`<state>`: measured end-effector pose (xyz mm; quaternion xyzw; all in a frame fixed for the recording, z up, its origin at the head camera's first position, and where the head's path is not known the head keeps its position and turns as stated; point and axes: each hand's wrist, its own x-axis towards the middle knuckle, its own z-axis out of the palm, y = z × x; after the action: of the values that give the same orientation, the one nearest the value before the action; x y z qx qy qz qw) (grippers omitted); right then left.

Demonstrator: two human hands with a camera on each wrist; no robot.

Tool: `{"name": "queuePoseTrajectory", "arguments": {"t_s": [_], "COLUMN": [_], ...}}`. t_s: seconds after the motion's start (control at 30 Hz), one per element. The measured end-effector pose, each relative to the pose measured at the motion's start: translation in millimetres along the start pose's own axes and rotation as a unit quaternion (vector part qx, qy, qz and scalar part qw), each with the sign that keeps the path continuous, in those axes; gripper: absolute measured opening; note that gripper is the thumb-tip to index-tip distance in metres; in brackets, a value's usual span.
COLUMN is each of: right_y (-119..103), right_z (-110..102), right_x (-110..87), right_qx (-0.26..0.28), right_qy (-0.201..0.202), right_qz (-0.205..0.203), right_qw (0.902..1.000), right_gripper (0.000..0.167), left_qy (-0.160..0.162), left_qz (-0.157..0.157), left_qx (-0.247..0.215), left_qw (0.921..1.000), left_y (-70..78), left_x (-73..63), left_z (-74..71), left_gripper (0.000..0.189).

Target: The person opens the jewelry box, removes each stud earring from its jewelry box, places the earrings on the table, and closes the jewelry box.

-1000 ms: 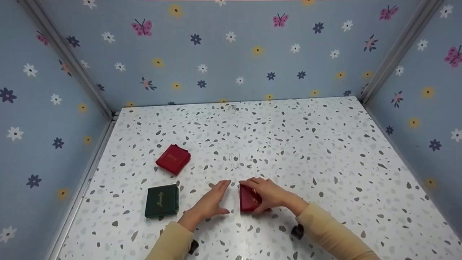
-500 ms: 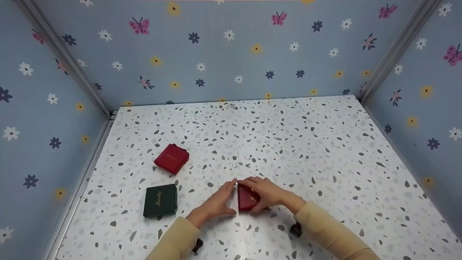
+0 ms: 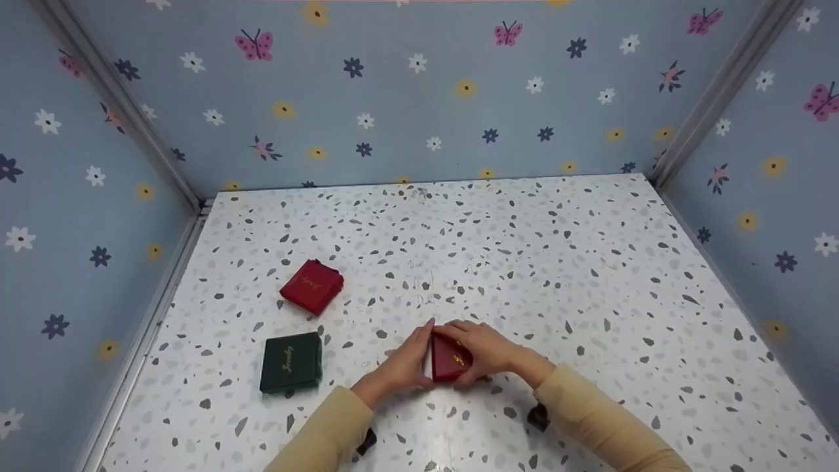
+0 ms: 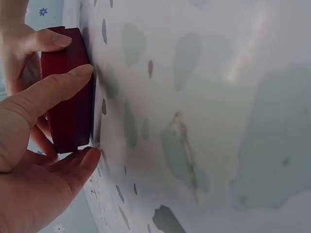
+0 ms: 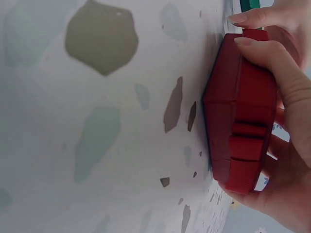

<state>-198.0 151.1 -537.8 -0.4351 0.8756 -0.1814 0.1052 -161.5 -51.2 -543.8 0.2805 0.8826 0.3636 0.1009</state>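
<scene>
A red jewelry box (image 3: 446, 364) with gold lettering on its lid lies on the speckled tabletop, between the two hands. My right hand (image 3: 485, 351) grips it from the right, thumb on the near side and fingers over the far side. From the left, my left hand (image 3: 408, 360) spans the same box, its thumb and fingertips at the two left corners. In the left wrist view the left thumb crosses the red side of the box (image 4: 80, 114). The right wrist view shows the box (image 5: 238, 111) low against the tabletop, with the left thumb beyond it.
To the left lies a dark green jewelry box (image 3: 292, 364), lettered in gold. Behind it sits another red jewelry box (image 3: 311, 288), turned at an angle. Blue flowered panels (image 3: 419, 98) wall the white speckled table (image 3: 557, 262) at the back and sides.
My left hand has moved right until its thumb and fingertips meet the corners of the red box. The right hand keeps its grip, and the other two boxes stay put.
</scene>
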Motion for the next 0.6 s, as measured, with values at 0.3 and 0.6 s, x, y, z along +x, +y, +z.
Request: {"name": "queuePoseTrajectory", "arguments": {"t_s": [0.3, 0.6], "right_y": [0.5, 0.6], "right_z": [-0.3, 0.6], "right_x": [-0.7, -1.7], "right_qx": [0.000, 0.004], "right_qy": [0.002, 0.010], "right_qz": [0.003, 0.001], "right_qw": [1.0000, 0.9999], "right_gripper": [0.099, 0.097], "left_qy": [-0.006, -0.003], "left_qz": [-0.002, -0.002], "left_qx": [-0.007, -0.017], "left_qw": [1.0000, 0.9998], "left_y": [-1.0, -3.4], "left_x": [3.6, 4.5], "left_z": [1.6, 3.6], "left_gripper": [0.106, 0.102]}}
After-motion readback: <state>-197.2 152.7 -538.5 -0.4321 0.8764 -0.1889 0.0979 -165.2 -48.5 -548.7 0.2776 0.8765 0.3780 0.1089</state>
